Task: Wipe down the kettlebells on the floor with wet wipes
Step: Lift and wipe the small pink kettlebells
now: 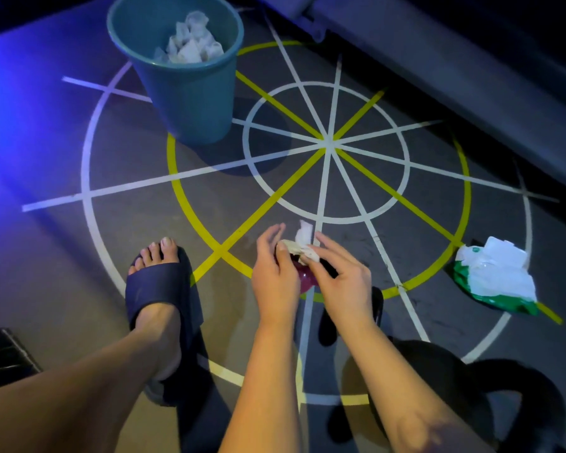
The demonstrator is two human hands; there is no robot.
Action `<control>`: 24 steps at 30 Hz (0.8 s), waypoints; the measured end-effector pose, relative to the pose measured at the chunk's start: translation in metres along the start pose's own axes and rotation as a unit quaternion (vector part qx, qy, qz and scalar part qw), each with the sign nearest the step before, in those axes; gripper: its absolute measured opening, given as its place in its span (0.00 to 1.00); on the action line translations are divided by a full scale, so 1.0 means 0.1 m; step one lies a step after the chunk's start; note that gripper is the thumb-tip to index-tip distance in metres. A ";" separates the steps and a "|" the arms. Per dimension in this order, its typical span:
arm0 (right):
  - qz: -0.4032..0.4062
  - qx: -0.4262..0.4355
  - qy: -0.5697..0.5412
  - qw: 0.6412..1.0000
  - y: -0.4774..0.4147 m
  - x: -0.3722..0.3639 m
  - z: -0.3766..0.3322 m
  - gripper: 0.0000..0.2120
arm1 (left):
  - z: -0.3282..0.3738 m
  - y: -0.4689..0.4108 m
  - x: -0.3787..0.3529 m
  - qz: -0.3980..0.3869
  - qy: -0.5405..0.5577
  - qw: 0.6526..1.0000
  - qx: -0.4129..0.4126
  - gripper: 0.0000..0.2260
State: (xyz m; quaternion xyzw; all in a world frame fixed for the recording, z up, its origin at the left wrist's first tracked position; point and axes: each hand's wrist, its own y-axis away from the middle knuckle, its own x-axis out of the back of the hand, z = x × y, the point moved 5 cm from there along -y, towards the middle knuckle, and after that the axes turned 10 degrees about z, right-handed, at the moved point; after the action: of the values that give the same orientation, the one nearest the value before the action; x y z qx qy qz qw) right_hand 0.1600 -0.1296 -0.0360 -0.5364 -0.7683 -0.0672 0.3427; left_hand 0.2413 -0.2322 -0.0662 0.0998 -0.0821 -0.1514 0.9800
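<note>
Left hand (275,276) and right hand (343,282) share a pinching grip on the crumpled wet wipe (303,243). Directly beneath, seemingly a red kettlebell (304,280) sits on the floor, equally near both.

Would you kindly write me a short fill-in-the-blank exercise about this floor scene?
1. The left hand and right hand together hold a ____ wet wipe.
2. Crumpled used wipes lie ____ the teal bucket.
3. The green-and-white wipes pack lies on the floor on the person's ____ side.
Missing words: white; inside; right.
</note>
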 end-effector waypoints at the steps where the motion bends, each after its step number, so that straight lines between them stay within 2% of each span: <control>1: 0.012 0.019 0.005 1.000 0.03 0.05 0.00 0.12 | -0.03 0.00 0.00 0.009 0.018 1.000 0.004 0.13; 4: 0.012 0.011 0.012 1.000 0.09 0.10 0.01 0.13 | -0.07 0.00 -0.03 0.041 0.016 0.999 -0.007 0.15; 7: 0.034 -0.018 0.035 0.999 0.10 0.18 0.07 0.06 | -0.07 0.00 -0.14 0.033 -0.039 0.997 -0.053 0.17; 9: 0.040 -0.042 0.056 0.997 0.10 0.28 0.13 0.04 | -0.06 -0.01 -0.24 -0.008 -0.115 0.989 -0.091 0.23; 12: -0.037 -0.065 0.081 0.994 0.18 0.36 0.21 0.06 | -0.01 -0.12 -0.27 -0.067 -0.281 0.948 -0.134 0.25; 15: -0.098 -0.069 0.102 0.988 0.26 0.34 0.22 0.05 | 0.16 -0.23 -0.27 -0.131 -0.449 0.859 -0.208 0.23; 18: -0.081 -0.090 0.097 0.988 0.26 0.31 0.12 0.05 | 0.57 -0.33 -0.37 -0.214 -0.540 0.769 -0.268 0.15; 19: -0.071 -0.101 0.093 0.988 0.26 0.29 0.08 0.05 | 0.69 -0.34 -0.44 -0.260 -0.568 0.729 -0.279 0.13; 21: -0.067 -0.112 0.098 0.987 0.26 0.27 -0.02 0.05 | 0.88 -0.22 -0.56 -0.359 -0.628 0.609 -0.326 0.12; 23: -0.077 -0.146 0.072 0.984 0.25 0.27 -0.10 0.11 | 0.96 -0.08 -0.60 -0.424 -0.671 0.484 -0.370 0.10; 24: -0.086 -0.166 0.051 0.981 0.26 0.28 -0.11 0.13 | 0.94 -0.03 -0.59 -0.443 -0.677 0.450 -0.378 0.10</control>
State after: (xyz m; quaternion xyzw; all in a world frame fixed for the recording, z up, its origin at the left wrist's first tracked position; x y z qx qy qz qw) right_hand 0.1825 -0.1019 -0.0177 -0.5137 -0.7713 -0.2502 0.2805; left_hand 0.1673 -0.2324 0.0167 -0.3913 -0.5990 -0.6013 0.3558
